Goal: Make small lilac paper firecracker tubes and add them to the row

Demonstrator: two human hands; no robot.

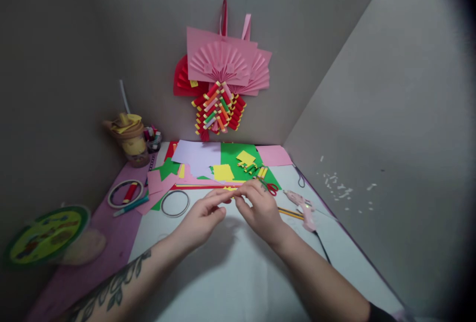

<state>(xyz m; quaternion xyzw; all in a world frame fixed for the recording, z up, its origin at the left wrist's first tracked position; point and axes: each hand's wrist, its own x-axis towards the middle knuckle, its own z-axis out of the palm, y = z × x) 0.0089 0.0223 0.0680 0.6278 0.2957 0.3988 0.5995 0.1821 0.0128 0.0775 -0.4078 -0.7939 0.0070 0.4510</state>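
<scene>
My left hand (204, 215) and my right hand (260, 210) meet at the fingertips above the white table cover (223, 272). The fingers of both are bent and drawn together; what they pinch, if anything, is too small to make out. Just beyond the fingertips lie red and yellow paper strips (208, 186) and a yellow square (223, 172). Red-handled scissors (272, 189) rest behind my right hand, and pencils (292, 213) lie beside it. Left of my left hand is a tape ring (175, 203).
A pink glue gun (305, 209) with a cord lies at right. At left stand a cup (134, 143), a second ring (125, 193), a teal pen (131, 205) and a round green-rimmed object (48, 235). Pink paper fans (221, 61) hang on the grey wall above green paper (238, 152).
</scene>
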